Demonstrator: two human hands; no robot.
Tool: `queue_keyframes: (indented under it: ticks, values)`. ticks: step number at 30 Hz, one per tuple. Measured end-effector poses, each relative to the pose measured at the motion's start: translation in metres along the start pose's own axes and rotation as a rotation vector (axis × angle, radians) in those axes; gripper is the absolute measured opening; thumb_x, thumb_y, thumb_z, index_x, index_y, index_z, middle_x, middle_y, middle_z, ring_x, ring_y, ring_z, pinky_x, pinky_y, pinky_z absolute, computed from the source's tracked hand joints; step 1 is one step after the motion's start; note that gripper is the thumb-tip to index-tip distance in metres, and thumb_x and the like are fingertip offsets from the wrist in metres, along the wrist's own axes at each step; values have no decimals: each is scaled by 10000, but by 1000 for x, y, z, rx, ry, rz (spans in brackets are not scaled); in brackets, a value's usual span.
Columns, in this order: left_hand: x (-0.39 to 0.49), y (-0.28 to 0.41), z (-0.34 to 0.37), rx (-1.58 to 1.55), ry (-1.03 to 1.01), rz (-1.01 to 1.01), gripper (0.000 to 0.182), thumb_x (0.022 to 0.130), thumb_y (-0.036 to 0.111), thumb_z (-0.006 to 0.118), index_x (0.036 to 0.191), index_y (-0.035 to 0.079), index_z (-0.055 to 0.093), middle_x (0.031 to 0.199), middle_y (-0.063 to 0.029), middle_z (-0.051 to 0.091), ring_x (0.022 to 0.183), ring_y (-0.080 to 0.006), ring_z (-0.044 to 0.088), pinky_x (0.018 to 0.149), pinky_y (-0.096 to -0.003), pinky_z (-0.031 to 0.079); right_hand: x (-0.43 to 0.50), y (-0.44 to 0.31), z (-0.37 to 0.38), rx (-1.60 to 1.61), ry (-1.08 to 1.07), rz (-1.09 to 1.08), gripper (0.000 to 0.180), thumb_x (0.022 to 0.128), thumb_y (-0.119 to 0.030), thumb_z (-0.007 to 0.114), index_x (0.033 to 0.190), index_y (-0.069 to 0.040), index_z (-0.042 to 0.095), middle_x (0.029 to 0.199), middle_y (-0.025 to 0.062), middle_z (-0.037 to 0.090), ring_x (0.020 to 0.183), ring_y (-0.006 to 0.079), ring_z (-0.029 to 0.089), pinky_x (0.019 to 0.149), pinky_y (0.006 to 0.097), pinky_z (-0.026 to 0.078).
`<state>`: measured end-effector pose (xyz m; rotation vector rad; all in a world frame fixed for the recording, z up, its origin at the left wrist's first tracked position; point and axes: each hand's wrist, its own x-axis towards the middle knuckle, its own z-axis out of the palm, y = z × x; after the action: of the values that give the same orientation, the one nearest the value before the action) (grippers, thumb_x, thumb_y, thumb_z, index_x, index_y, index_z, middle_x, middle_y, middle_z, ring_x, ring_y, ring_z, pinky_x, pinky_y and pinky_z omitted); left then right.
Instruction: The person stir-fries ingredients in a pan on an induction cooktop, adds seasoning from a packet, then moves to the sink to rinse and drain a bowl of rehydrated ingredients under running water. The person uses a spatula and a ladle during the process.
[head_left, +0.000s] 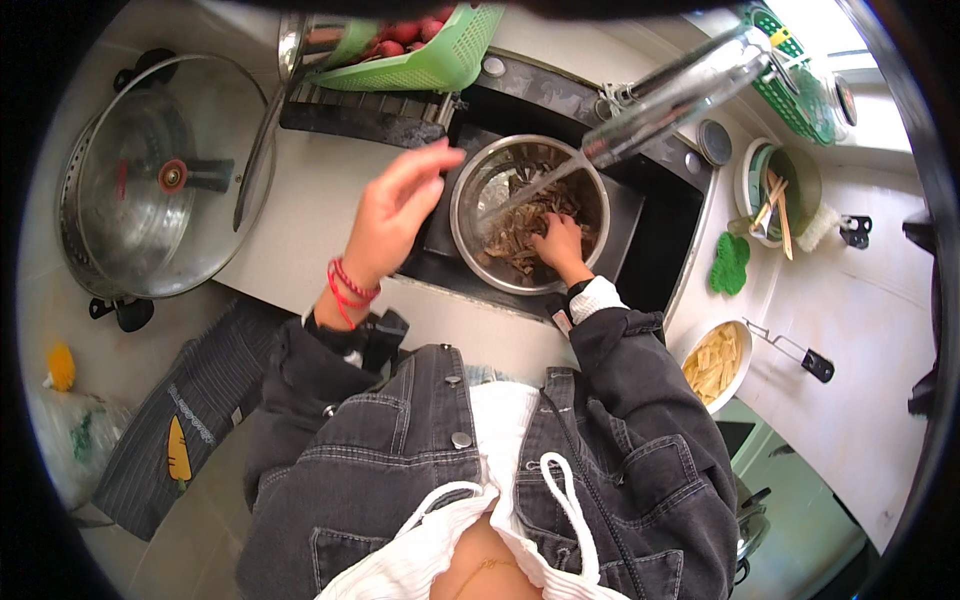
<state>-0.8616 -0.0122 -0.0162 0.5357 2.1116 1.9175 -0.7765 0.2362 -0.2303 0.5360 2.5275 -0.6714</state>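
Note:
A round stainless steel bowl (466, 259) stands in the dark sink (664, 225), with brown strips of food (517, 225), perhaps dried mushroom, in water. From the chrome faucet (675, 97) a stream of water runs into it. My right hand (561, 244) is inside the bowl, its fingertips down among the brown pieces; whether they grip any cannot be told. Left of the bowl, my left hand (397, 210) hangs above the sink's left edge, fingers apart and holding nothing, with red cord bracelets on the wrist.
A green basket (442, 60) of red produce stands at the back. At the left is a large pan with a glass lid (214, 255). To the right are a white bowl (748, 352) of pale yellow strips, a green scrubber (729, 262) and a utensil container (806, 180).

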Motion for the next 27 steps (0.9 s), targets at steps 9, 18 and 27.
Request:
queue_keyframes:
  ticks: [9, 18, 27]
  values:
    - [-73, -140, 27, -119, -8, -738, 394, 852, 70, 526, 1242, 86, 472, 1003, -24, 491, 768, -55, 427, 686, -198, 395, 24, -33, 36, 112, -243, -249, 955, 602, -469, 750, 1391, -224, 272, 1418, 263, 150, 1312, 423, 155, 1006, 555, 223]
    - [-64, -189, 47, 39, -109, -954, 461, 840, 138, 544, 1284, 140, 419, 1078, -49, 469, 866, -128, 468, 740, -282, 436, 38, -28, 20, -508, -32, -530, 623, 650, -309, 700, 1226, -220, 479, 1432, 139, 225, 1274, 389, 262, 897, 532, 342]
    - [-44, -160, 44, -250, -31, -1187, 420, 854, 63, 442, 1263, 159, 453, 1158, -13, 468, 1073, -139, 418, 893, -327, 376, 40, -13, 39, -480, -250, -759, 475, 793, -202, 552, 1259, -223, 461, 1407, 157, 261, 1291, 388, 241, 927, 528, 323]
